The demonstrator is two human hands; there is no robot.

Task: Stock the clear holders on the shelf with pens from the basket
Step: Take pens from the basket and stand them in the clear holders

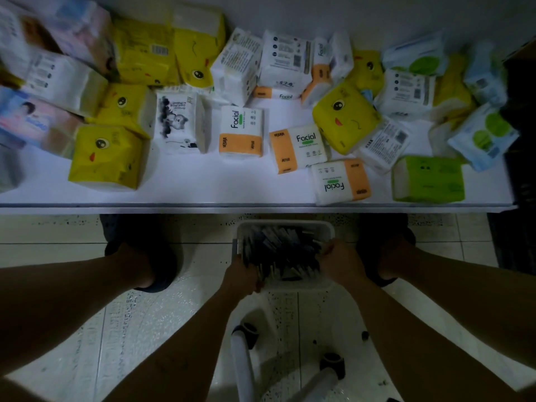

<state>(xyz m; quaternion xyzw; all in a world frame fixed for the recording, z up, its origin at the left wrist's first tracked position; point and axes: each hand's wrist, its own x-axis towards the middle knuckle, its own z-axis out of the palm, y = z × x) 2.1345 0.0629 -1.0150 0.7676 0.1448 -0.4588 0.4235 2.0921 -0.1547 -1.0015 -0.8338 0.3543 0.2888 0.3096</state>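
A white basket full of dark pens sits low on the floor, just under the front edge of the shelf. My left hand reaches into the basket's near left corner, its fingers curled around a few pens. At the basket's right side my right hand has its fingers curled among the pens; the grip is dim and blurred. No clear holders show in this view.
A white shelf spans the upper half, crowded with several tissue packs in yellow, orange-white and green. Dark shoes stand on the tiled floor beside the basket. A white stool frame lies below my arms.
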